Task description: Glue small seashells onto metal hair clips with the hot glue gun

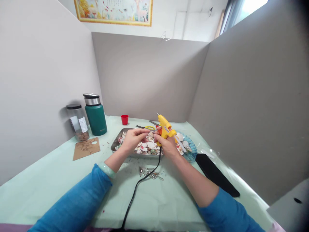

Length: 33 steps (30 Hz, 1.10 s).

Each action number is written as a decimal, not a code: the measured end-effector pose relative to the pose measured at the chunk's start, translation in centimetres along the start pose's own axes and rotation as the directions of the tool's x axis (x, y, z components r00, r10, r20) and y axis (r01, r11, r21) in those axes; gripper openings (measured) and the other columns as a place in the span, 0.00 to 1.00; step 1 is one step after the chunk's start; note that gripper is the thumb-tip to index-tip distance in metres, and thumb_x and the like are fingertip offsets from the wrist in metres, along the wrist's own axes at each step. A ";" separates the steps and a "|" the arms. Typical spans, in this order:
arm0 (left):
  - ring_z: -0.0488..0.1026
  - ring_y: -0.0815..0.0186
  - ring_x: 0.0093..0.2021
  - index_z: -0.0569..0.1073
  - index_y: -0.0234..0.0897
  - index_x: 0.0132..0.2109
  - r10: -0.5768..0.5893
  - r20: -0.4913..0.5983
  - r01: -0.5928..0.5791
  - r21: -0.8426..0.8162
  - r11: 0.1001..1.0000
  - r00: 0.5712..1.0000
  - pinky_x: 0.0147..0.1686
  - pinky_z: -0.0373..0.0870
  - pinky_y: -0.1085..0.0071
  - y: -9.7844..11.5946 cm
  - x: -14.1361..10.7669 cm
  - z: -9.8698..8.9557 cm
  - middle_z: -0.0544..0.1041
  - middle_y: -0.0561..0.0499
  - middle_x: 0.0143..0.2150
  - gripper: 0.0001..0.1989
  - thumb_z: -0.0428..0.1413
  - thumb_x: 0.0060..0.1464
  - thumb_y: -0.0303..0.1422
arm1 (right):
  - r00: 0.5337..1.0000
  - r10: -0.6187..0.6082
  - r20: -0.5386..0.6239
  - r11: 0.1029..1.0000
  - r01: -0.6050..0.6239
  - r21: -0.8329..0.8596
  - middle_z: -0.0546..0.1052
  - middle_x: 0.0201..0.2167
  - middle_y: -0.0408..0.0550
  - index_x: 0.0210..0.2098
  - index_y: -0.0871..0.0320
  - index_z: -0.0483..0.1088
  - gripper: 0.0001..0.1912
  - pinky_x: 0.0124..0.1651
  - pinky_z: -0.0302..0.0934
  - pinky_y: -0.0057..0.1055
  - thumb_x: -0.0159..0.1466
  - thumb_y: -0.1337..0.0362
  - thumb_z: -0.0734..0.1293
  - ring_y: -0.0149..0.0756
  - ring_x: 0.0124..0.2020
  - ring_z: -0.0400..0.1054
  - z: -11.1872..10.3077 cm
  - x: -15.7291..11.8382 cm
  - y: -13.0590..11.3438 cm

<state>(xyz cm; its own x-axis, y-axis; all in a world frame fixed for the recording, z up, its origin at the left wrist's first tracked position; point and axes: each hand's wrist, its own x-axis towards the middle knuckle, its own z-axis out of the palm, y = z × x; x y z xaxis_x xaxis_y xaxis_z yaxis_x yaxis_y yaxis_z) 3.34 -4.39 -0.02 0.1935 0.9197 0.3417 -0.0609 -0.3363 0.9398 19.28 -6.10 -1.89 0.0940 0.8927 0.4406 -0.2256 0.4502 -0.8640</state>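
Head view: blue-sleeved arms [79,196] angle inward; the left hand [135,140] brings thumb and fingertips close, anything pinched impossible to tell, while the right hand [169,147] grips a yellow glue gun [165,125], nozzle up, by the shell-filled tray [145,156]

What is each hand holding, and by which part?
The right hand holds the glue gun by its handle. The left hand's fingertips are close together above the tray; whether they pinch anything small cannot be told.
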 end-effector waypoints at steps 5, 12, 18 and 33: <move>0.71 0.68 0.22 0.78 0.33 0.38 0.006 0.041 -0.006 0.002 1.000 0.999 0.26 0.69 0.71 0.0 0.1 -0.2 0.76 0.50 0.22 0.14 0.62 0.44 0.36 | 1.000 -0.014 0.019 1.000 0.014 -0.024 0.70 0.28 0.40 0.41 0.55 0.65 0.19 0.30 0.61 0.28 0.51 0.59 0.70 0.28 0.24 0.63 0.0 0.0 0.0; 0.71 0.67 0.22 0.77 0.33 0.38 0.046 0.086 -0.048 0.030 0.998 0.995 0.27 0.69 0.71 0.0 0.2 -0.4 0.75 0.50 0.21 0.13 0.61 0.46 0.36 | 0.999 -0.015 0.039 1.000 0.015 -0.010 0.69 0.27 0.39 0.40 0.55 0.65 0.18 0.30 0.61 0.28 0.51 0.61 0.71 0.28 0.23 0.63 -0.1 0.0 -0.1; 0.71 0.67 0.22 0.78 0.33 0.38 0.085 0.091 -0.091 0.066 0.994 0.992 0.26 0.69 0.71 0.1 0.0 -0.5 0.75 0.50 0.21 0.14 0.60 0.47 0.37 | 0.998 -0.036 0.048 0.999 0.038 -0.031 0.70 0.27 0.40 0.40 0.55 0.65 0.17 0.30 0.62 0.29 0.51 0.60 0.70 0.28 0.23 0.63 -0.1 0.0 0.1; 0.72 0.69 0.23 0.75 0.31 0.40 0.112 0.167 -0.137 0.142 0.980 0.980 0.27 0.70 0.72 0.4 0.0 -0.9 0.75 0.51 0.23 0.13 0.59 0.49 0.36 | 0.998 -0.031 0.053 0.999 0.030 0.016 0.69 0.27 0.38 0.39 0.56 0.65 0.16 0.30 0.63 0.28 0.51 0.63 0.70 0.27 0.23 0.63 0.1 0.0 0.0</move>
<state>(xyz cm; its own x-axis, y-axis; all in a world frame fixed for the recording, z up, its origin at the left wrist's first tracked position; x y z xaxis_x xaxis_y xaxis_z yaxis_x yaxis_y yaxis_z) 2.39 -4.33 0.37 0.3462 0.8293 0.4386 0.0532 -0.4841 0.8734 19.21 -6.13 -1.85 0.0498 0.8761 0.4796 -0.2386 0.4767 -0.8461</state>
